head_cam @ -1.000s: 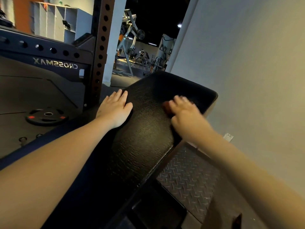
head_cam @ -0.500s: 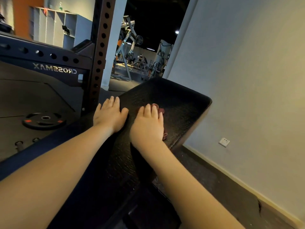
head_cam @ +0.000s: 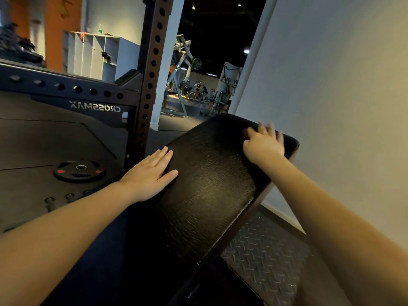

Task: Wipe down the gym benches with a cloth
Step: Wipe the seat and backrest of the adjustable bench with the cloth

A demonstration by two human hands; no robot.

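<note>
right hand (head_cam: 262,146) presses cloth (head_cam: 245,131) on bench (head_cam: 209,184); left hand (head_cam: 150,175) flat beside

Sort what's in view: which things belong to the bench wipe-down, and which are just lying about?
Job: bench pad; reddish cloth, mostly hidden under the right hand pressing it; left hand flat on the pad.
Lying about: weight plate on the floor; rack upright; grey shelving; machines in the far room.

Your left hand (head_cam: 150,173) rests on the left edge of the bench pad (head_cam: 209,184); your right hand (head_cam: 263,144) rests on the cloth (head_cam: 245,131) near its far right corner.
</note>
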